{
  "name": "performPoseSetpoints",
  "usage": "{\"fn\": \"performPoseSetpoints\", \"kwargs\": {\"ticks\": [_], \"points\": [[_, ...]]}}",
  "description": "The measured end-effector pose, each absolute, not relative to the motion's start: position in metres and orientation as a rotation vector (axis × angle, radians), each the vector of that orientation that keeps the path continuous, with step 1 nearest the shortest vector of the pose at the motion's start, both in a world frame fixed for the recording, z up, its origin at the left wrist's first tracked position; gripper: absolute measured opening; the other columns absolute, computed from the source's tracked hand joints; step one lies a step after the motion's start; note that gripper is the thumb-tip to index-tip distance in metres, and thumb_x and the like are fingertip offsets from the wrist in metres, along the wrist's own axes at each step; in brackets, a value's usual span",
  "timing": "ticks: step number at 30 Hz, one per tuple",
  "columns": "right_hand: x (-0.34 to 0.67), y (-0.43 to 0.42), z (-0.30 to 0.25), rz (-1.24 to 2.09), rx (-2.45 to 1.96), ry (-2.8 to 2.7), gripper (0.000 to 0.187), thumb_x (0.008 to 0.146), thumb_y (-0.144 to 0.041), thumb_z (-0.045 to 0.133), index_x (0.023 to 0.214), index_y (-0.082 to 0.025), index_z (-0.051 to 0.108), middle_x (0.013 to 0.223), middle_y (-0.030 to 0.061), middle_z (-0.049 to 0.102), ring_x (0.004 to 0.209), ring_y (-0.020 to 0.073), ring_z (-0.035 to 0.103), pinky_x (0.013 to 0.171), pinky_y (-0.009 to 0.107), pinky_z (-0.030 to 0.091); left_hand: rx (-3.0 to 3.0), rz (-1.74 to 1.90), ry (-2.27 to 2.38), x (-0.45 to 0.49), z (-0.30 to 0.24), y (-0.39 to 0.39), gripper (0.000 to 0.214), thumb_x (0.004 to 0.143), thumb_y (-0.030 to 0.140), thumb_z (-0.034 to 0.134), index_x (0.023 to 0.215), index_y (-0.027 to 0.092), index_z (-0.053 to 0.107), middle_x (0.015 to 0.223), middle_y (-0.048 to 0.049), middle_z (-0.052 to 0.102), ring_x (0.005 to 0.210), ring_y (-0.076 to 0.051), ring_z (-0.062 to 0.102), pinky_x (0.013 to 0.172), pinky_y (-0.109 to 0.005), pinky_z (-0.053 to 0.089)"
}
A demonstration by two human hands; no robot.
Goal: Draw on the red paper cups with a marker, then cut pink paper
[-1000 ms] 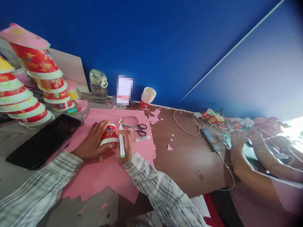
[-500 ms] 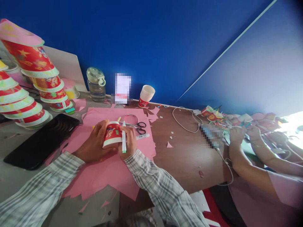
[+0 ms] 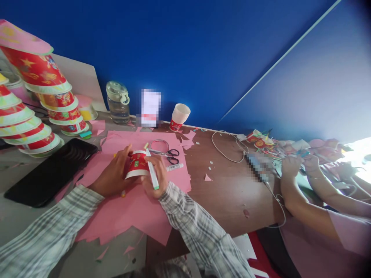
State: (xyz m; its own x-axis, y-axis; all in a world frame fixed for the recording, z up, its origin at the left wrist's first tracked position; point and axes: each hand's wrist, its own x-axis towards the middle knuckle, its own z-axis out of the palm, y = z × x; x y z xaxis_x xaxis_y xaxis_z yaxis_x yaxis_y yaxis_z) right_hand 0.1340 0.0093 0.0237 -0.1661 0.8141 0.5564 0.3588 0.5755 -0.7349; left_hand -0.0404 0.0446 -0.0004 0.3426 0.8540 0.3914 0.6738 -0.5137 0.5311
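My left hand [image 3: 113, 175] is closed around the left side of a red printed paper cup [image 3: 137, 165] with a white rim, lying on its side over pink paper [image 3: 127, 220]. In my right hand [image 3: 161, 173] is a white marker [image 3: 153, 172] with a green end, slanted along the cup's right side. Fingers of that hand also rest by the cup; whether they grip it I cannot tell. Just beyond lie black-handled scissors [image 3: 173, 156], a clear ring [image 3: 159, 146] and a second white marker [image 3: 175, 166].
A black phone [image 3: 52, 172] and stacked red cups [image 3: 59, 100] stand left. Toward the wall are a water bottle [image 3: 118, 103], a blurred lit screen [image 3: 150, 107] and another cup [image 3: 180, 116]. A white cable [image 3: 216, 144] lies right, near a co-worker's hands [image 3: 291, 166].
The cup has turned slightly in my hands. The marker has tilted, its green end swinging right, and my right hand has shifted a little with it.
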Motion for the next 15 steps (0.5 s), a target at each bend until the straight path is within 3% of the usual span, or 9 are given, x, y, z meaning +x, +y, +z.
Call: {"fn": "performPoseSetpoints", "kwargs": {"ticks": [4,7,15], "points": [[0.1325,0.0093,0.0217,0.683,-1.010,-1.471,0.035,0.073,-0.022,0.046,0.108,-0.021,0.050,0.092,0.0055,0.057,0.079,0.0172,0.058,0.075,0.035,0.051,2.445,0.975,1.453,-0.0392,0.0016,0.0430,0.101,0.058,0.062,0.053,0.135,0.011,0.012,0.124,-0.0189,0.041,0.114,-0.031,0.039,0.093,-0.049,0.039],[0.1302,0.0087,0.0161,0.753,-1.004,-1.390,0.029,0.080,-0.026,0.044,0.107,-0.021,0.052,0.085,0.0045,0.060,0.074,0.0157,0.059,0.070,0.032,0.051,2.487,0.973,1.487,-0.0393,0.0012,0.0418,0.101,0.059,0.062,0.052,0.136,0.011,0.010,0.126,-0.0190,0.038,0.117,-0.032,0.036,0.097,-0.050,0.036],[0.1299,0.0072,0.0187,0.879,-0.939,-1.338,0.041,0.085,-0.049,0.038,0.100,-0.017,0.058,0.074,0.0056,0.062,0.068,0.0151,0.061,0.063,0.029,0.052,2.534,1.071,1.415,-0.0381,0.0012,0.0418,0.097,0.063,0.064,0.046,0.136,0.011,0.010,0.124,-0.0194,0.039,0.118,-0.031,0.036,0.098,-0.049,0.036]]}}
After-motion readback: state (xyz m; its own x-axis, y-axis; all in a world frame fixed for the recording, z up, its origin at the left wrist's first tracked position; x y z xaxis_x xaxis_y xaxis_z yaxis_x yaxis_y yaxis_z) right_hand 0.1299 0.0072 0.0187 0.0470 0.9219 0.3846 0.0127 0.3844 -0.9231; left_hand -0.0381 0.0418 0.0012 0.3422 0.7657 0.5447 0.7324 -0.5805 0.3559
